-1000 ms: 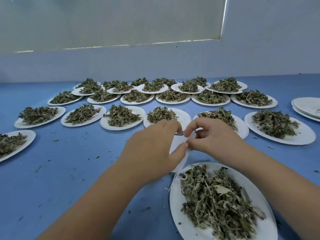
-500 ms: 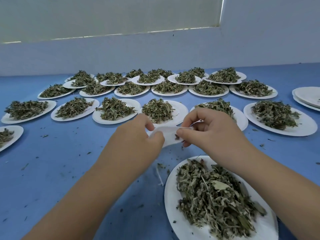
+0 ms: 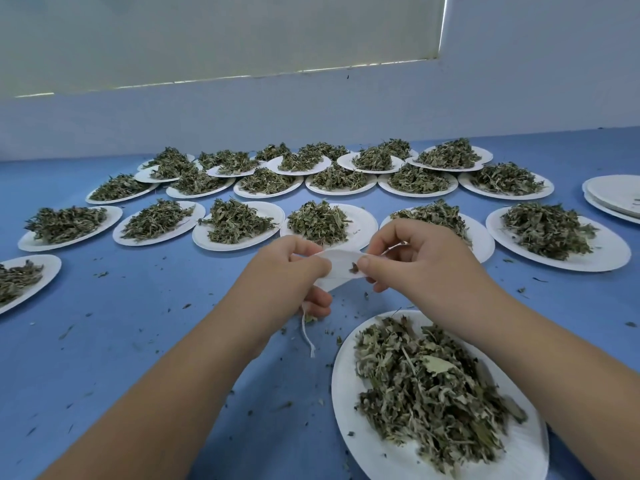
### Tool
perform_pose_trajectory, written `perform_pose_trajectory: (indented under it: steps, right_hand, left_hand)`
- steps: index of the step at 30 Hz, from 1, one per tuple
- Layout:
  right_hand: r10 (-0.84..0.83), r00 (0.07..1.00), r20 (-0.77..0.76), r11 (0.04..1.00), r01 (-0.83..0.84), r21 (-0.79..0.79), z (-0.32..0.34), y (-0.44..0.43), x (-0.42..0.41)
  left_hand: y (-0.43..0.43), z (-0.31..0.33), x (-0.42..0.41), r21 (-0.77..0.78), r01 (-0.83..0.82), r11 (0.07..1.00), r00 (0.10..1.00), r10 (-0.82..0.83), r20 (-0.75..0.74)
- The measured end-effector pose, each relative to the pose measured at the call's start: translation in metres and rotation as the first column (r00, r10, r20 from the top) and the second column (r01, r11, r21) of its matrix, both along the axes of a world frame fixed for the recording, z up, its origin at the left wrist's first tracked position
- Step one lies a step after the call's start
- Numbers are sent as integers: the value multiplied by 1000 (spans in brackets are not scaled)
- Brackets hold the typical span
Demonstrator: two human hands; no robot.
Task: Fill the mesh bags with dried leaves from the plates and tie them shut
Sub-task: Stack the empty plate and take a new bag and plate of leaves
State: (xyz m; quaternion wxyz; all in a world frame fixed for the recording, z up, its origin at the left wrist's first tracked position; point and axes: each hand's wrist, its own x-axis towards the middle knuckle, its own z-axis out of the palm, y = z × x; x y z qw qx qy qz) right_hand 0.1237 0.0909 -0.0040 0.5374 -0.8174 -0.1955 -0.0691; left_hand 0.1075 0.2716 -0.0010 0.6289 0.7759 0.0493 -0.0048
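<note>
mesh bag (image 3: 341,269) is being held above the blue table (image 3: 138,323), just beyond the near plate (image 3: 381,455) of dried leaves (image 3: 433,393). your left hand (image 3: 287,271) and right hand (image 3: 415,261) are each pinching one edge between thumb and forefinger; its string (image 3: 306,332) is dangling.

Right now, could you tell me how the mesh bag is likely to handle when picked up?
Probably floppy: the bag curves between the left hand and right hand. Likely very light: fingertip pinches carry it. Its string dangles limp, so it may snag.
</note>
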Motion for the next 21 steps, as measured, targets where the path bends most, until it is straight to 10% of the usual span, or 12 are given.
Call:
perform_pose_trajectory:
  steps: [10,21]
  right_hand:
    - [-49,992,115,998,46,32,22,3,-18]
    - [76,991,-107,719,-128,-683,37,38,-13]
  left_hand:
    - [-8,-3,5,-381,-4,925,1000,-5,-22]
    - [-7,-1,9,-556,-88,827,996,74,-47]
